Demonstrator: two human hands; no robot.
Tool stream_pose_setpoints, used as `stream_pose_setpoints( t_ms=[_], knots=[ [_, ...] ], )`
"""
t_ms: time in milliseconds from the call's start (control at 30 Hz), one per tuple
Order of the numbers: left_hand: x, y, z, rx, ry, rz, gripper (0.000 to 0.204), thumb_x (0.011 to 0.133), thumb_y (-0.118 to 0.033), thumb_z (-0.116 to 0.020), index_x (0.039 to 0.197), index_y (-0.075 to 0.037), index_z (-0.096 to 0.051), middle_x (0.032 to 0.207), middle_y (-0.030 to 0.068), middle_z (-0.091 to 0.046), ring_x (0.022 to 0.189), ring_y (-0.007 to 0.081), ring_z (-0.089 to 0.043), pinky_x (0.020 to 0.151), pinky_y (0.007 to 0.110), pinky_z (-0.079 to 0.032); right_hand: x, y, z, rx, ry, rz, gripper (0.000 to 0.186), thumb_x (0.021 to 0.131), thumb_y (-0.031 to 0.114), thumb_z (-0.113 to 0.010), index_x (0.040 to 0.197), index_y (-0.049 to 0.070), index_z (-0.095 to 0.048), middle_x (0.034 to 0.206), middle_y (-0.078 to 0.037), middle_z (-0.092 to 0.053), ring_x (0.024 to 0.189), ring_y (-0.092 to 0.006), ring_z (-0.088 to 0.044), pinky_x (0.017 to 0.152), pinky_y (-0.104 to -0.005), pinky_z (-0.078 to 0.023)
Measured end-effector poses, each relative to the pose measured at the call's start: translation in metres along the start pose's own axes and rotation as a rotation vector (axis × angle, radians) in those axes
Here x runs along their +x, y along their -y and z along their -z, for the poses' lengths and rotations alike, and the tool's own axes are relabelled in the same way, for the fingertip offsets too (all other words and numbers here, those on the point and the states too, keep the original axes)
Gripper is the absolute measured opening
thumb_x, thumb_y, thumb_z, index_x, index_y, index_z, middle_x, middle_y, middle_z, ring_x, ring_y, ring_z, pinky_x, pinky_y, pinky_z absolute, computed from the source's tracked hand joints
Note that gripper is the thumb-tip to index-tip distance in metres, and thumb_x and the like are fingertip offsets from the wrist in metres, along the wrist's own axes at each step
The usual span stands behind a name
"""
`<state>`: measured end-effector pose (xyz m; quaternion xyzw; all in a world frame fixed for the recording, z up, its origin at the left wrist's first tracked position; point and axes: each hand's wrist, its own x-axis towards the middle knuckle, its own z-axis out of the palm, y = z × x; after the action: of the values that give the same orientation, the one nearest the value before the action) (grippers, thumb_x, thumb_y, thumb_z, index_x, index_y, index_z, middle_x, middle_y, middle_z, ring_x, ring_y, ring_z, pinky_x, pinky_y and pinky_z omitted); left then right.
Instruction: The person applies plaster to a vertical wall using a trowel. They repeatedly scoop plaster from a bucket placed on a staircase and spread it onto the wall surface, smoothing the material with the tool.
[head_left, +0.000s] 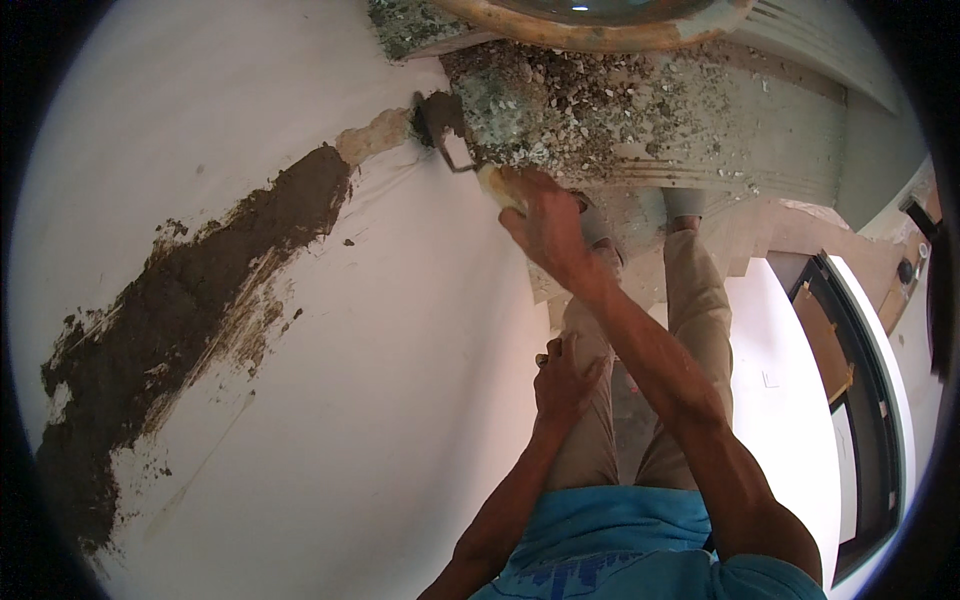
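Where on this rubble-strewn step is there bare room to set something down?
Probably the right end of the step, between the rubble and the grey upright surface: nearly bare. The left is crowded, with rubble between the round pan, trowel and right hand.
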<state>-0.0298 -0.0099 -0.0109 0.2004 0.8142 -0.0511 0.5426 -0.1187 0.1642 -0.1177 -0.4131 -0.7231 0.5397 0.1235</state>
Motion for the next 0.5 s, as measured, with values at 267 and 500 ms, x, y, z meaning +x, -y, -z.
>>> stream_pose_setpoints(
  t_ms=[267, 500],
  knots=[
    [0.001, 0.003, 0.000, 0.033, 0.032, 0.027, 0.069, 0.087, -0.048, -0.070, 0.139, -0.008, -0.048, 0.126, 0.0145, -0.053, 0.111, 0.0357, -0.059, 0.086, 0.047, -0.055, -0.041, -0.003, 0.026, 0.133, 0.045, -0.092, 0.050, 0.073, 0.011, -0.069, 0.122, 0.000, -0.065, 0.108, -0.024, -0.067, 0.098, -0.0409, -0.066, 0.082, -0.0463, -0.054],
    [0.003, 0.007, 0.000, -0.004, 0.054, 0.025, 0.071, 0.087, -0.049, -0.070, 0.140, -0.009, -0.047, 0.128, 0.0140, -0.053, 0.112, 0.0357, -0.058, 0.087, 0.047, -0.055, -0.017, -0.035, -0.007, 0.046, 0.009, -0.252, 0.040, 0.071, 0.010, -0.068, 0.108, -0.003, -0.067, 0.090, -0.027, -0.067, 0.081, -0.0431, -0.068, 0.076, -0.0479, -0.054]
  ],
)
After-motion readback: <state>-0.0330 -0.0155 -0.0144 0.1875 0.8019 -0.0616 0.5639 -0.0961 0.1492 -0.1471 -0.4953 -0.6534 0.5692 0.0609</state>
